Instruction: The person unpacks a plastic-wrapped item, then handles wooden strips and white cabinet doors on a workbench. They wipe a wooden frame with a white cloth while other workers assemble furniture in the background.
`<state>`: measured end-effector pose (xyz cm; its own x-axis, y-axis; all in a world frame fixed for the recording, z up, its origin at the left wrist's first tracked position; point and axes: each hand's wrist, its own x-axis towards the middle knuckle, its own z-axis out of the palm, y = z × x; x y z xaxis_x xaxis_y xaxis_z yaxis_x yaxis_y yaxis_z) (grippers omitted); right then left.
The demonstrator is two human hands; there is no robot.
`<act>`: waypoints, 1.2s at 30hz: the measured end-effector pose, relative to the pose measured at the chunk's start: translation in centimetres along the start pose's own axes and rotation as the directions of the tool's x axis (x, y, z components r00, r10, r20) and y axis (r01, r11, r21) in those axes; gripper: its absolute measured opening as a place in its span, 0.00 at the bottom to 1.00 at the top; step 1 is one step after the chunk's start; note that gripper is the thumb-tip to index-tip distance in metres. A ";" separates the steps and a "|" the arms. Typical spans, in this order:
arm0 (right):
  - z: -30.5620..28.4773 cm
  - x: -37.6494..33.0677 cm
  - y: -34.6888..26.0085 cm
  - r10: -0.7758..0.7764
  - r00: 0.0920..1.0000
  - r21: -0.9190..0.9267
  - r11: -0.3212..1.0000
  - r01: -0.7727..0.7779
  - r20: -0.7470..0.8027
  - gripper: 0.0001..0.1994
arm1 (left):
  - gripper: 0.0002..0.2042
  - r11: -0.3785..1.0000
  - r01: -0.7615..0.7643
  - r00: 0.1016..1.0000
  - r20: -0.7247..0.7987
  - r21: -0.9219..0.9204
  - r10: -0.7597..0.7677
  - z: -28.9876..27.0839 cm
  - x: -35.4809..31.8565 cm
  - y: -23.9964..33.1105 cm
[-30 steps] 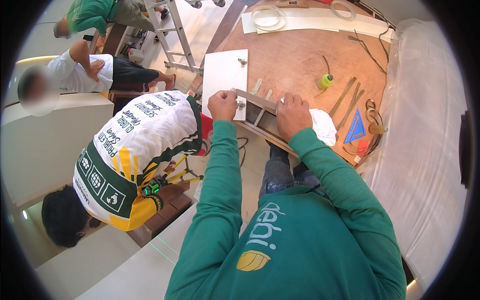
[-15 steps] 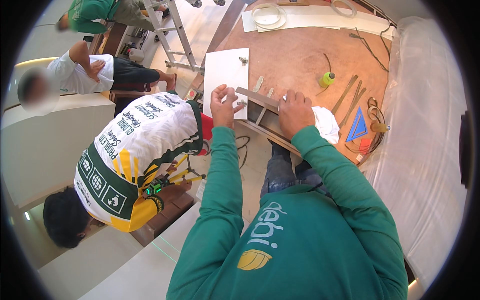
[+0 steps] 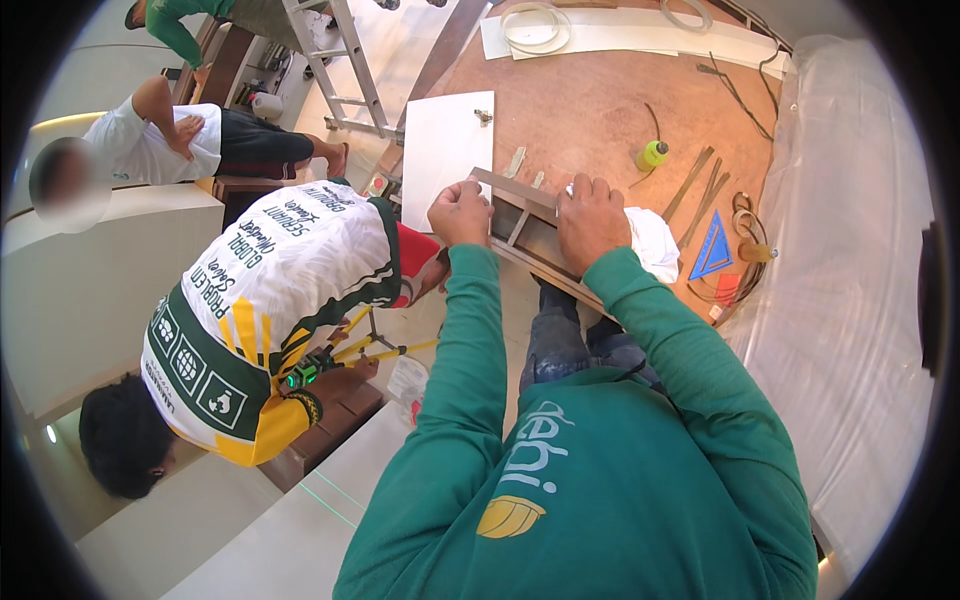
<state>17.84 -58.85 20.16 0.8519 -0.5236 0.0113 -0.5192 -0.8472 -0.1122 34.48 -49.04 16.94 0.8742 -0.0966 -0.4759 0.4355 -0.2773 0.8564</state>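
Note:
A long brown wooden frame (image 3: 540, 236) with a pale crosspiece lies at the table's near edge, in front of me. My left hand (image 3: 462, 212) is closed at the frame's left end, fingertips pinched together; what is between them is hidden. My right hand (image 3: 592, 222) grips the frame further right, its fingers over the upper brown rail. A small white bit shows by its index finger. Under and beyond my left hand lies a white panel (image 3: 440, 140) with a metal hinge (image 3: 484, 117). A crumpled white cloth (image 3: 652, 245) sits against my right hand.
On the brown table are a yellow-green bottle (image 3: 652, 155), brown strips (image 3: 690, 197), a blue set square (image 3: 713, 246) and a tape roll (image 3: 748, 224). To my left, a co-worker (image 3: 270, 310) bends by a green-lit laser level (image 3: 302, 374) on a yellow tripod. A ladder (image 3: 345, 70) stands beyond.
My left hand has moved right and down to the frame's end, and its fingers have closed. It now covers the panel's nearer hinge. My right hand stays put. The co-worker has shifted slightly.

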 end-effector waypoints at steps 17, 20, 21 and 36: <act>0.5 0.4 -0.1 0.005 1.000 -0.027 1.000 -0.005 -0.021 0.09 | 0.40 0.988 0.059 0.949 0.298 0.142 -0.100 -4.7 -0.1 -8.7; 0.4 0.2 -0.2 0.005 1.000 -0.024 1.000 -0.005 -0.010 0.10 | 0.52 0.966 0.236 0.910 0.374 -0.111 -0.179 -2.8 -0.9 -2.5; 0.4 0.1 -0.3 0.004 1.000 -0.024 1.000 -0.005 -0.007 0.10 | 0.53 0.950 0.282 0.897 0.387 -0.133 -0.212 -2.0 -0.7 -1.5; 1.1 0.0 -0.9 0.015 1.000 -0.010 1.000 -0.016 -0.017 0.09 | 0.30 0.974 0.080 0.968 0.251 -0.211 -0.025 3.1 0.4 -4.3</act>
<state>18.34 -57.97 19.18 0.8425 -0.5381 0.0269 -0.5332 -0.8398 -0.1021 32.28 -50.87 12.42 0.7808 -0.3267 -0.5326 0.5398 -0.0765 0.8383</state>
